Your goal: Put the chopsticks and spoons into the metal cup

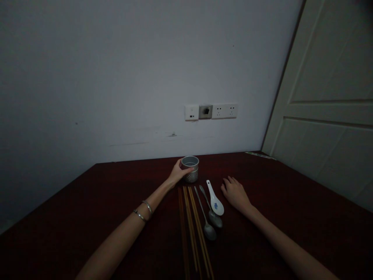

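Note:
My left hand (176,173) is wrapped round the side of a small metal holder cup (190,168) that stands upright near the far middle of the dark red table (87,210). Two bangles sit on that wrist. My right hand (234,193) lies flat on the table with fingers stretched out, holding nothing, just right of a white ceramic spoon with a blue mark (215,198). Two metal spoons (209,217) lie left of the ceramic one. Several wooden chopsticks (194,229) lie side by side, pointing toward the cup.
A white wall rises behind the table, with a row of sockets and a switch (211,111). A pale door (329,116) stands at the right. A thin light strip (259,155) lies at the table's far right corner.

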`<state>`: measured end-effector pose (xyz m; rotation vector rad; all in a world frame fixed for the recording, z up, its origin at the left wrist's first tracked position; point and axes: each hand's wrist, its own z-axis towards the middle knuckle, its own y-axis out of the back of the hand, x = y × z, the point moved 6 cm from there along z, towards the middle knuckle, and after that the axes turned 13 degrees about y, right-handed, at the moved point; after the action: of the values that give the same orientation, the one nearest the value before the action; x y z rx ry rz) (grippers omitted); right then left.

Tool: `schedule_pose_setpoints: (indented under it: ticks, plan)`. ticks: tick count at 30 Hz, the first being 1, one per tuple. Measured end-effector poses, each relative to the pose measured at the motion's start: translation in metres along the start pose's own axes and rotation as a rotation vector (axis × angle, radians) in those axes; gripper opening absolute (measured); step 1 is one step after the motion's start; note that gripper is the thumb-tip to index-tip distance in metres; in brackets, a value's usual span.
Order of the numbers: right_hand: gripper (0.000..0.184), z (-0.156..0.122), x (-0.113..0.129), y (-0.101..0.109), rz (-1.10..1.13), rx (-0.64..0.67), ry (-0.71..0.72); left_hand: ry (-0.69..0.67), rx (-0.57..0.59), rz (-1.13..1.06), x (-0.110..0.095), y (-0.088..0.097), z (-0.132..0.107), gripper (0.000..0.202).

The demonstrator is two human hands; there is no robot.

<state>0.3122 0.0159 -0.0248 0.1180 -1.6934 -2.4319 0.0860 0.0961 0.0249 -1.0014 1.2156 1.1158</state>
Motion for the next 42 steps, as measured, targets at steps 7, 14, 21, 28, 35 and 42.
schedule_pose_setpoints:
  ticks: [7,14,21,28,35,42]
  plan:
    - [0.042,0.000,0.001,0.002,-0.024,0.000,0.006,0.009,0.029,0.008,-0.001,-0.003,-0.004,0.066]
    - [0.041,0.000,0.001,0.002,-0.024,-0.003,0.011,0.096,0.093,-0.013,0.004,0.006,-0.002,0.085]
    - [0.042,0.000,0.002,0.004,-0.038,-0.016,0.012,0.088,-0.140,0.165,0.002,0.045,-0.025,0.087]
    - [0.041,0.000,0.003,0.003,-0.031,-0.007,0.028,0.139,-0.040,0.760,-0.014,0.048,-0.073,0.013]
    - [0.040,0.000,0.003,0.000,-0.027,-0.025,0.053,0.349,0.129,1.103,-0.005,0.025,-0.111,0.019]
    - [0.039,0.002,-0.001,-0.005,-0.029,-0.067,0.071,0.284,0.046,1.469,-0.010,0.013,-0.115,0.033]
